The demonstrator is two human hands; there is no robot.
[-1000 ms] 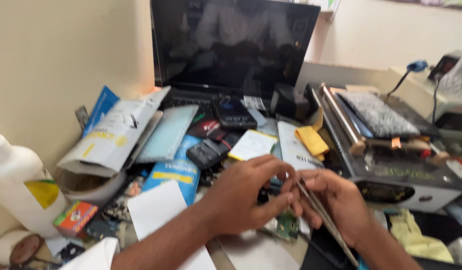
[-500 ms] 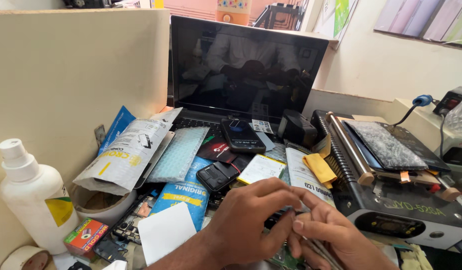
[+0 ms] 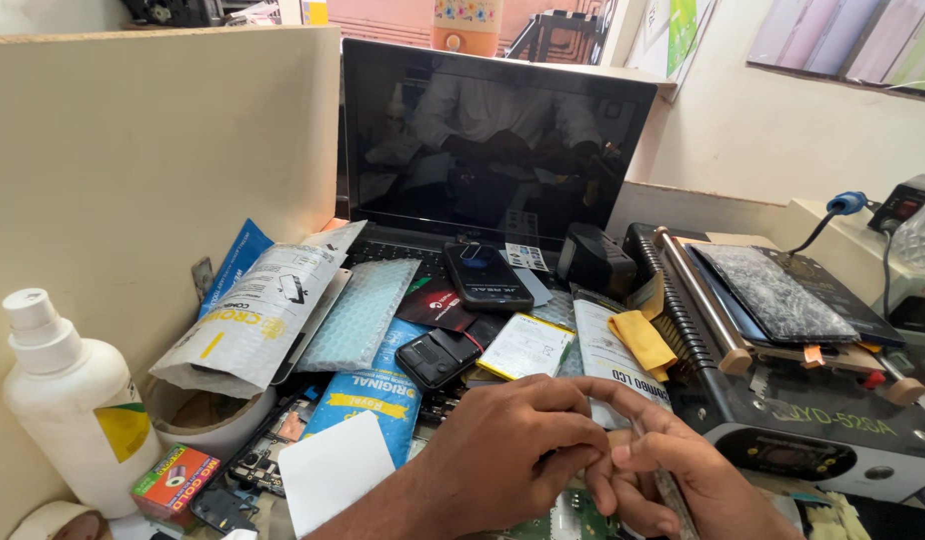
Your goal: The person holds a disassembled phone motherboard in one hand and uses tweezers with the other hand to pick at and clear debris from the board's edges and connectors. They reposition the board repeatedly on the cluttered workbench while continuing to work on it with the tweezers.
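Cluttered from edge to edge, the workbench [image 3: 313,515] sits against a beige partition [image 3: 153,150], with a dark laptop screen [image 3: 488,140] standing open at the back. Low in the middle of the view, the left hand [image 3: 508,455] and right hand [image 3: 673,475] meet over a small green circuit board [image 3: 558,520], only a corner of which shows beneath them at the bottom edge. The left hand's fingers curl closed, pinching something small against the right hand's fingertips; what that small piece is I cannot tell, since the fingers cover it. The right hand's fingers are also closed, gripping thin metal tweezers [image 3: 673,495] that slant down toward the bottom edge.

Around the hands lie a black phone [image 3: 486,275] on the laptop keyboard, a small black part [image 3: 438,357], a flat battery with a yellow edge [image 3: 528,347], blue and white packets [image 3: 368,395], a white card [image 3: 333,470] and a yellow cloth [image 3: 643,340]. A white spray bottle [image 3: 73,400] stands at the left. At the right, a heating machine [image 3: 823,430] carries a cracked phone screen [image 3: 773,290].

Judging from this, the fine work on the board is under way, not finished: the board lies bare, and loose parts remain scattered.
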